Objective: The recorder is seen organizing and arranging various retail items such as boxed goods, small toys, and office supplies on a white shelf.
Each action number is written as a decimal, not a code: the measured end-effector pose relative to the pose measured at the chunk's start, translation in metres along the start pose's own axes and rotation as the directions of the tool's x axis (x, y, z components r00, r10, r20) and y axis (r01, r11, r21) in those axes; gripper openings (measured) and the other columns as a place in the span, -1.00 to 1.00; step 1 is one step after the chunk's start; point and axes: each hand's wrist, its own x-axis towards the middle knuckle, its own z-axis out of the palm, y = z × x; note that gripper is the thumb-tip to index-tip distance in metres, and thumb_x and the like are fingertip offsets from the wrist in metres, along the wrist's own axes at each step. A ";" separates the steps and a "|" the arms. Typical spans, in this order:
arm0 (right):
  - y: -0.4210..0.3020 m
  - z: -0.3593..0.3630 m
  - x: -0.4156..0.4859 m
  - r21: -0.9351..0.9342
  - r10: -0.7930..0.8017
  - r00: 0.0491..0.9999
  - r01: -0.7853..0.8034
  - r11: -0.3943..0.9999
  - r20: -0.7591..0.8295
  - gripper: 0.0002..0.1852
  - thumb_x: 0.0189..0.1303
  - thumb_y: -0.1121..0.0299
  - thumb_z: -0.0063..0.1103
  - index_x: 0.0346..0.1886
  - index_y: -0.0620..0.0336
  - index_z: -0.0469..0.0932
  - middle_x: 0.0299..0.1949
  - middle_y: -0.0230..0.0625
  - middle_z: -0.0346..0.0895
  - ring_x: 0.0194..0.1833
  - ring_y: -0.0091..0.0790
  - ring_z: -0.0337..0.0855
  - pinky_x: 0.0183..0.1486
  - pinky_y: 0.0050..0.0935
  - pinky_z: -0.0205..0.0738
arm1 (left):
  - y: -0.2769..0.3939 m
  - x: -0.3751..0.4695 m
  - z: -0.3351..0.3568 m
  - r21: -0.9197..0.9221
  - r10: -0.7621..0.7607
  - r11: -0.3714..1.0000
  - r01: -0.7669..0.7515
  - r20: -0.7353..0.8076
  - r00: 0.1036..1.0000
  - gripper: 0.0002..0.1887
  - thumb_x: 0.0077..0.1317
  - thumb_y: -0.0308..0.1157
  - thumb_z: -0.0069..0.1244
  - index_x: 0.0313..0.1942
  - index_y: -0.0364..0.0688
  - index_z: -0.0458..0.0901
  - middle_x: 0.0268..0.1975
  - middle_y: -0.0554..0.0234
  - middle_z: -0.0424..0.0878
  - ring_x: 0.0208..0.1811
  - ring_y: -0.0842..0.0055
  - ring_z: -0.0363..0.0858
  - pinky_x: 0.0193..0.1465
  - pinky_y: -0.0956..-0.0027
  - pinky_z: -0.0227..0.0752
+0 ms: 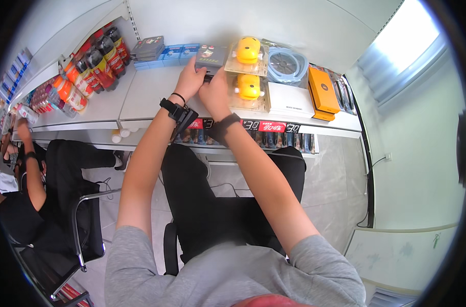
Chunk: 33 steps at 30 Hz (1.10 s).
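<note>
Both my hands reach to the middle of a white shelf (156, 92). My left hand (192, 80) and my right hand (215, 92) are close together at the near side of a dark grey printed box (212, 55), their fingers around its lower edge. How far each hand grips it is partly hidden by the fingers. Light blue boxes (173, 53) stand left of it, and a stack of dark boxes (149, 46) beyond them. Just right of my right hand lie two yellow animal-shaped toys in clear packaging, one farther back (248, 51) and one nearer (249, 87).
Cola bottles (102, 57) and orange-capped bottles (70, 94) stand at the left. Farther right are a pale blue round item in plastic (287, 65), a white box (290, 100) and orange boxes (323, 88). Price tags line the shelf front. A co-worker (26, 188) sits at far left.
</note>
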 end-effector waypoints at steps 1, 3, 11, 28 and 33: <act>0.002 0.002 0.002 0.000 0.002 1.000 -0.002 1.000 -0.004 -0.34 -0.09 0.65 0.02 0.19 0.66 0.13 0.05 0.41 0.31 0.06 0.38 0.34 0.17 0.01 0.25 | -0.004 0.003 0.000 0.001 0.001 1.000 -0.001 0.004 1.000 -0.55 0.35 -0.46 -0.07 0.23 -0.31 0.33 -0.02 0.13 0.61 -0.04 0.53 0.54 0.06 0.45 0.38; 0.002 0.006 0.007 -0.019 0.004 0.999 -0.003 1.000 0.037 -0.30 -0.08 0.63 0.05 0.22 0.65 0.10 0.06 0.39 0.31 0.09 0.37 0.32 0.19 0.00 0.22 | -0.011 0.008 -0.002 -0.072 0.010 0.997 -0.011 -0.021 1.000 -0.57 0.34 -0.46 -0.06 0.21 -0.33 0.36 -0.01 0.14 0.61 -0.04 0.53 0.54 0.07 0.44 0.39; 0.025 0.010 0.025 -0.021 -0.001 0.997 0.002 1.000 0.076 -0.24 -0.04 0.54 0.10 0.27 0.66 0.05 0.10 0.39 0.29 0.15 0.35 0.27 0.25 -0.06 0.18 | -0.023 0.012 0.006 -0.258 -0.058 0.964 0.061 0.019 0.998 -0.53 0.30 -0.43 0.01 0.19 -0.36 0.36 0.04 0.06 0.57 0.04 0.45 0.53 0.11 0.39 0.38; 0.005 0.000 0.013 0.051 -0.001 0.999 0.000 0.999 0.032 -0.40 0.06 0.52 -0.10 0.22 0.60 0.16 0.05 0.36 0.38 0.10 0.33 0.36 0.20 -0.02 0.22 | -0.020 -0.002 0.015 -0.423 -0.133 0.897 0.125 0.011 0.991 -0.34 0.34 -0.27 -0.03 0.31 -0.46 0.11 0.28 -0.06 0.34 0.24 0.40 0.38 0.27 0.44 0.23; -0.004 0.000 0.014 0.064 0.022 1.000 -0.023 0.998 0.005 -0.33 0.06 0.51 -0.04 0.28 0.60 0.08 0.09 0.36 0.34 0.15 0.27 0.33 0.25 -0.08 0.17 | 0.001 -0.008 0.003 -0.323 -0.201 0.930 0.178 -0.041 0.979 -0.27 0.26 -0.21 0.07 0.29 -0.43 0.13 0.26 -0.13 0.32 0.26 0.29 0.32 0.33 0.33 0.14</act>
